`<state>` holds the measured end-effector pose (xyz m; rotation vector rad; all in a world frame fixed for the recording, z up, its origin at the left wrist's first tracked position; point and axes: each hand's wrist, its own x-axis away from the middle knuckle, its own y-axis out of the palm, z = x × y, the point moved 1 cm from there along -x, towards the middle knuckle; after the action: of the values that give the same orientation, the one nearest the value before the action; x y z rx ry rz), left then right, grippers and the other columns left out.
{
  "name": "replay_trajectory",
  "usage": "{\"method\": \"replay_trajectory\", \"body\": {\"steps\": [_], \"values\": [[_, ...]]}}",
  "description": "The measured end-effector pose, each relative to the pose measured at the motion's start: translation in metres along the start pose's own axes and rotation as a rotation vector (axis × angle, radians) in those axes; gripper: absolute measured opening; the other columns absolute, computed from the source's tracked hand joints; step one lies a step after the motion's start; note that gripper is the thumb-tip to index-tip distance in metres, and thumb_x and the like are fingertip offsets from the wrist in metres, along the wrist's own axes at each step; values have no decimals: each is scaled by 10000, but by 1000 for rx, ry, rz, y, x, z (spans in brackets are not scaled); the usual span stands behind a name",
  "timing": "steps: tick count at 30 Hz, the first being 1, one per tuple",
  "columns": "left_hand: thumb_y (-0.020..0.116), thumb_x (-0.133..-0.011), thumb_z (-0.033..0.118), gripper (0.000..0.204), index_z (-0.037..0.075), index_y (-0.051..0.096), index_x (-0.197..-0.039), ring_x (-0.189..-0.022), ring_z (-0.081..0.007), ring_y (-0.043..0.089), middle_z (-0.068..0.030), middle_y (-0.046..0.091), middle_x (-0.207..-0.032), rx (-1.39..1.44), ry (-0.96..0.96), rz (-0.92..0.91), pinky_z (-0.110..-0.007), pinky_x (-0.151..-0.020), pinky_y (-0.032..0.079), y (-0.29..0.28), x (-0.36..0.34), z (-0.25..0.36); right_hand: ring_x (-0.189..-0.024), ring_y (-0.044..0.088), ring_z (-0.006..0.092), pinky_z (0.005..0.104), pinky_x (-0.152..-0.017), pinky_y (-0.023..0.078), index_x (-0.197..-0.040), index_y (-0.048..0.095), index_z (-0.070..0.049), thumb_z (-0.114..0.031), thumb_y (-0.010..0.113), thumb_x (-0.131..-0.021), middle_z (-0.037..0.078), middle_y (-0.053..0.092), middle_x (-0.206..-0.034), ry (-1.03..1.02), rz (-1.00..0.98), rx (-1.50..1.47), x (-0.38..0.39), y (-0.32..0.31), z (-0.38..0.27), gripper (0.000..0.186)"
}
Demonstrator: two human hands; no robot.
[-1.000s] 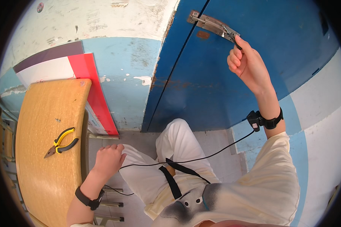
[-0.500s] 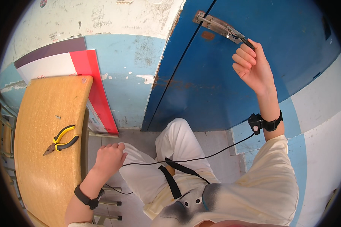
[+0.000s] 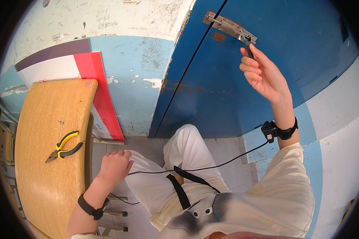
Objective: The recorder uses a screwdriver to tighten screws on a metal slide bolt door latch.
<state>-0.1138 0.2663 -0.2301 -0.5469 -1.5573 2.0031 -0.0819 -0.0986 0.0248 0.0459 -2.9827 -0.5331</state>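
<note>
starting at the far left, we see a curved orange-brown wooden tabletop point(image 3: 40, 159) with a pair of yellow-and-black-handled pliers point(image 3: 64, 145) lying on it, jaws pointing toward the lower left, well apart from either hand. behind the tabletop a flat board in white, red and dark purple point(image 3: 79, 67) leans against the pale blue and white chipped wall point(image 3: 135, 79). just right of the tabletop edge our left hand point(image 3: 115, 166) rests on the left thigh of our white trousers point(image 3: 179, 159), fingers loosely curled and holding nothing that we can make out; a black band sits on that wrist. a thin black cable point(image 3: 211, 167) runs from near this hand across the lap and up to the black band on the right wrist.

further right stands the dark blue painted door point(image 3: 235, 91), and high on it a rusty grey metal slide-bolt latch point(image 3: 227, 27) is fixed at a slant. our right hand point(image 3: 263, 75) is raised to the latch's right end, fingertips point(image 3: 247, 53) pinched narrowly on the small dark handle of the bolt point(image 3: 248, 47), palm turned toward us.
</note>
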Motion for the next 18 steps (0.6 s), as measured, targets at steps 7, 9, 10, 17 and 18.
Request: {"method": "replay_trajectory", "body": {"steps": [7,9,10,17,18], "values": [[649,-796,232,197,70,550,-848,-775,-265,631,-84,623,-771,2,8,7,-381,-692,489,0,0,0,-489,326,34,168,-385,287,-924,527,8,-218,514,-968,-4,443,-641,7,16,-20,-5,-7,-5,231],[649,-795,228,194,71,548,-848,-776,-266,631,-84,622,-772,3,7,10,-383,-693,489,-1,0,0,-480,333,33,168,-381,293,-915,531,6,-218,512,-968,3,464,-646,-9,35,20,-6,-7,-8,230],[650,-794,224,191,72,547,-847,-778,-267,630,-84,622,-772,4,10,16,-385,-694,488,-1,0,1,-475,335,34,168,-383,298,-919,532,6,-218,507,-969,5,475,-652,-25,-17,55,-7,-9,-11,230],[656,-791,218,193,73,544,-853,-777,-270,629,-84,622,-772,7,8,19,-385,-693,490,-2,0,0,-493,324,56,185,-408,301,-932,508,18,-189,414,-994,-20,420,-618,-16,-143,-8,-12,0,-17,236],[656,-791,218,194,72,545,-852,-773,-271,630,-85,621,-771,8,9,18,-385,-689,491,-2,0,0,-493,324,56,185,-408,301,-932,508,18,-189,414,-994,-20,420,-618,-15,-144,-8,-11,-1,-16,236]]}}
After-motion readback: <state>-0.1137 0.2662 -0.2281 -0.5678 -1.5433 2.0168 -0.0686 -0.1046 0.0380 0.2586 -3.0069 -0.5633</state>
